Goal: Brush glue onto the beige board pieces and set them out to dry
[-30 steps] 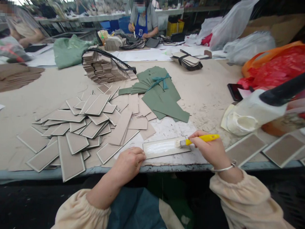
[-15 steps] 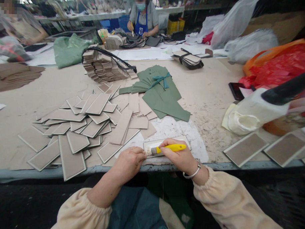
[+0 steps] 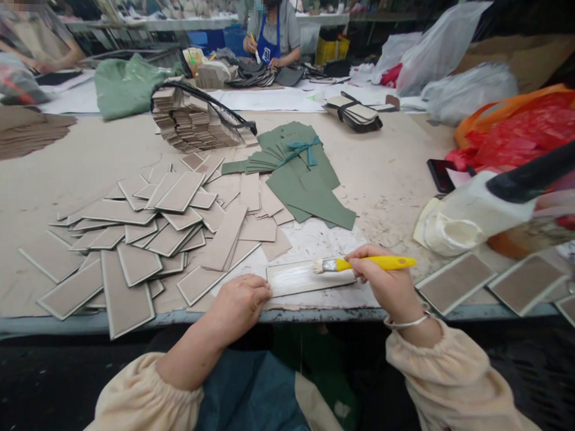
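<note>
At the pale strip (image 3: pixel 297 282), right hand (image 3: pixel 391 287) aslant, grip tight around yellow brush (image 3: pixel 388 263).

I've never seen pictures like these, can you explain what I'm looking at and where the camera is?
There is no machine here, just somebody's two bare hands, filmed by one camera worn on the head, looking forward and down. The right hand holds a yellow brush, its bristles at a flat piece streaked with white. The left hand rests at that piece's left end. On the table lie a loose pile of brown pieces with pale edges, tied green pieces and, at right, a whitish container. Across the table, another person holds what looks like a brush.
</note>
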`<state>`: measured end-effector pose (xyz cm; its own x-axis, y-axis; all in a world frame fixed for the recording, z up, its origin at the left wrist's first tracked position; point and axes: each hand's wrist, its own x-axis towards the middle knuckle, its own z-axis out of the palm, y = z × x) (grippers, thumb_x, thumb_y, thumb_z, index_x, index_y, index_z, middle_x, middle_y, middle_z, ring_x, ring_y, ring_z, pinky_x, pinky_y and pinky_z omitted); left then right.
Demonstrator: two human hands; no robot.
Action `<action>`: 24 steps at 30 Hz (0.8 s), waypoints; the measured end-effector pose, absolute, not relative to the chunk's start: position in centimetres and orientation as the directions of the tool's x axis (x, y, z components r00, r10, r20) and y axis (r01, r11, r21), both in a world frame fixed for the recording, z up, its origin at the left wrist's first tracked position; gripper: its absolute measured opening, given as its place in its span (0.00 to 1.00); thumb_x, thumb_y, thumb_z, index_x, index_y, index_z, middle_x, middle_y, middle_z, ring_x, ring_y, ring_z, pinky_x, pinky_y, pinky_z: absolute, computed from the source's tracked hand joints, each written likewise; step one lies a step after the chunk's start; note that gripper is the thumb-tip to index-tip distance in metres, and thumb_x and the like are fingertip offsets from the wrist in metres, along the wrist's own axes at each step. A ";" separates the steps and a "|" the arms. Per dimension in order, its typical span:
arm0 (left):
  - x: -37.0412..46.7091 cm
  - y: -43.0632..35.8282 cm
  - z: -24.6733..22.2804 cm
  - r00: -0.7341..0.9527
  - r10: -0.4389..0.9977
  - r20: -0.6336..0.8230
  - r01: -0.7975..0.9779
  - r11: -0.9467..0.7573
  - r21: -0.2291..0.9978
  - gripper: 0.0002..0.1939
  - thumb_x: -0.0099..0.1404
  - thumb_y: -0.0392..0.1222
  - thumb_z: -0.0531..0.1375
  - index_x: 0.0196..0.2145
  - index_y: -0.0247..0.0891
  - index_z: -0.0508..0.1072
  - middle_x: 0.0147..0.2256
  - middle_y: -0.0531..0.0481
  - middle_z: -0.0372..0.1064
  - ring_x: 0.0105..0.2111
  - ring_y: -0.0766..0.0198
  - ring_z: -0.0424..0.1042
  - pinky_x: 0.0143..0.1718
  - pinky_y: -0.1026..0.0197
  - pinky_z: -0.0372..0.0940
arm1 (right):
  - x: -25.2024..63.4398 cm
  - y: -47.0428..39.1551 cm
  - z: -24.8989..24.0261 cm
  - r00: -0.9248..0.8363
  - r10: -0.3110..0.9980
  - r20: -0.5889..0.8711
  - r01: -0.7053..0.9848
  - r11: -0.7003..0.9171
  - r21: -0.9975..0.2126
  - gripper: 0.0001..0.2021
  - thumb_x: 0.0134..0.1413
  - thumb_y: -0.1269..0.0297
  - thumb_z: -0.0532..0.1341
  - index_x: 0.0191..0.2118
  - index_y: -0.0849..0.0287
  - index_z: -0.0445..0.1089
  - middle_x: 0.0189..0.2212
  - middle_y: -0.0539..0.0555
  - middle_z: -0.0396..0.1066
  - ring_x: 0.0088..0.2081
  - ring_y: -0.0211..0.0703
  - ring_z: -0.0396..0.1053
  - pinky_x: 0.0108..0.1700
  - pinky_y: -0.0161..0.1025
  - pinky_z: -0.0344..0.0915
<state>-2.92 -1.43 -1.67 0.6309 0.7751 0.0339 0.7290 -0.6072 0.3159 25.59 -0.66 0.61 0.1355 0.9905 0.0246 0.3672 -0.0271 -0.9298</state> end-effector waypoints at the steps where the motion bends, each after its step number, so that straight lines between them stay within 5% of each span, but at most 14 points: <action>1: -2.9 -1.4 -1.6 0.631 0.775 0.031 0.730 -0.607 0.314 0.11 0.64 0.31 0.56 0.33 0.39 0.78 0.36 0.47 0.75 0.39 0.59 0.73 0.43 0.58 0.68 | 24.6 -0.7 0.4 0.104 0.995 0.004 0.338 -0.032 -0.941 0.06 0.49 0.61 0.60 0.28 0.57 0.72 0.19 0.46 0.67 0.23 0.36 0.63 0.28 0.34 0.59; 10: -2.9 -1.5 -1.6 0.635 0.771 0.057 0.729 -0.622 0.286 0.11 0.64 0.32 0.55 0.35 0.39 0.78 0.34 0.47 0.75 0.38 0.61 0.73 0.43 0.59 0.68 | 18.8 -0.2 -1.0 -0.142 0.988 0.064 0.353 0.111 -0.929 0.06 0.50 0.67 0.58 0.30 0.57 0.73 0.29 0.48 0.75 0.32 0.38 0.70 0.35 0.34 0.64; 24: -2.7 -1.6 -1.6 0.612 0.790 0.044 0.752 -0.599 0.275 0.11 0.64 0.32 0.55 0.33 0.39 0.78 0.35 0.47 0.75 0.38 0.59 0.73 0.42 0.57 0.69 | 27.6 -0.6 1.0 0.134 0.991 0.017 0.541 -0.059 -0.839 0.07 0.47 0.62 0.59 0.27 0.58 0.73 0.23 0.48 0.71 0.26 0.39 0.66 0.29 0.35 0.60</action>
